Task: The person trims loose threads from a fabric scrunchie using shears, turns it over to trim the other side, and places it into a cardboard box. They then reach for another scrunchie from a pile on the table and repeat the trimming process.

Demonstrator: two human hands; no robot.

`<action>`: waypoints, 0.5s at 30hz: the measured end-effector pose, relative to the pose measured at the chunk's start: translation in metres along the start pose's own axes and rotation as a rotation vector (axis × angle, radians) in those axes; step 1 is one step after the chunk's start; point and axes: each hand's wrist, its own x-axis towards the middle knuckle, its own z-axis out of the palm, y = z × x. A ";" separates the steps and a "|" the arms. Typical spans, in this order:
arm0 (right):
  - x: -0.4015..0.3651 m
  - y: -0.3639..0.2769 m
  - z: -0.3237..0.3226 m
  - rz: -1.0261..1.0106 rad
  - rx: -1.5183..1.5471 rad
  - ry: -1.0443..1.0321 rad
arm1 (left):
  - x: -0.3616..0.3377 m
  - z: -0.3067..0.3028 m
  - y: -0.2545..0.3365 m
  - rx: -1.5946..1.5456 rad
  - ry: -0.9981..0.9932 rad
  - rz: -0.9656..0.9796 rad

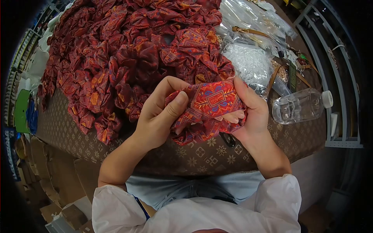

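Between both hands, above the table's near edge, is a red patterned fabric band (215, 100) with blue, orange and yellow motifs, part of it stretched flat and the rest gathered below. My left hand (157, 114) grips its left end, thumb on top. The right end is gripped by my right hand (253, 110), whose fingertips show through a gap in the cloth. Just behind lies a large heap of similar crumpled red patterned fabric pieces (116, 62). A small black looped object (228, 140), partly hidden, rests under the right wrist.
A brown patterned cloth (194, 159) covers the table. At right lie a clear plastic bottle with a white cap (299, 106), a bag of white shredded filler (248, 64) and brown straps (252, 32). Grey metal shelving (330, 58) stands right; cardboard boxes (46, 171) sit lower left.
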 end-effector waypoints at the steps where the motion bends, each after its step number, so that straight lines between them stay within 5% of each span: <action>1: 0.000 0.000 -0.001 -0.004 -0.001 0.001 | 0.000 0.000 0.002 0.025 -0.025 0.008; 7: -0.002 -0.002 0.001 -0.021 0.048 -0.052 | -0.001 -0.004 0.002 0.012 -0.094 0.037; 9: -0.005 -0.001 0.010 -0.119 -0.167 -0.024 | -0.003 -0.001 0.002 0.141 -0.043 0.052; 11: -0.005 0.003 -0.005 -0.303 -0.942 -0.184 | -0.002 0.000 0.000 0.264 0.009 0.064; 13: -0.005 0.011 0.003 -0.266 -0.852 -0.109 | 0.006 -0.005 -0.003 0.634 -0.056 0.458; 14: -0.003 0.012 0.003 -0.238 -0.860 -0.009 | 0.008 -0.002 -0.004 0.889 0.071 0.612; 15: -0.002 0.012 0.002 -0.211 -0.865 0.090 | 0.007 0.000 -0.006 0.890 0.070 0.605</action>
